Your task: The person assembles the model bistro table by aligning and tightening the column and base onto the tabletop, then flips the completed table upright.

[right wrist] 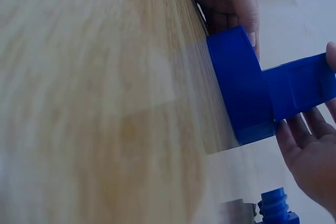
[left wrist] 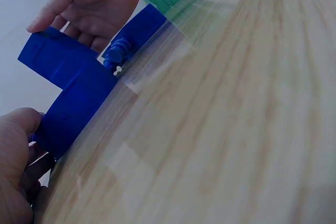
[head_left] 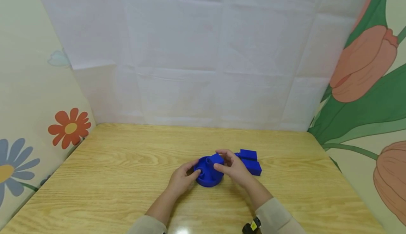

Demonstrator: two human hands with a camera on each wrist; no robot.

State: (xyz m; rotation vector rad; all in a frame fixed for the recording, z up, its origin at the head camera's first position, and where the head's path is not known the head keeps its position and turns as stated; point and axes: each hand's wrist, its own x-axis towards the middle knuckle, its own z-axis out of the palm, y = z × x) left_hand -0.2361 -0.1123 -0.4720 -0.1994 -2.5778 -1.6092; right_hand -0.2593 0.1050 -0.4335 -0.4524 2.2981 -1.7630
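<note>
A round blue tray-like base (head_left: 207,182) with a raised rim lies on the table. My left hand (head_left: 182,179) grips its left side, thumb over the rim. In my right hand (head_left: 235,168) is a blue block-like piece (head_left: 217,159), standing up from the base's right part; thumb and fingers lie on opposite sides of it. The left wrist view shows the block (left wrist: 58,56) rising above the rim of the base (left wrist: 76,114). Whether the block is fastened to the base cannot be seen. Right of the right hand lie blue box-shaped pieces (head_left: 251,167).
A blue threaded screw-like part (right wrist: 274,206) lies by the box-shaped pieces, with a small grey metal-looking part (right wrist: 239,211) near it. The wooden table (head_left: 127,163) meets a white cloth backdrop (head_left: 177,68) at its far edge. Flower-patterned walls flank both sides.
</note>
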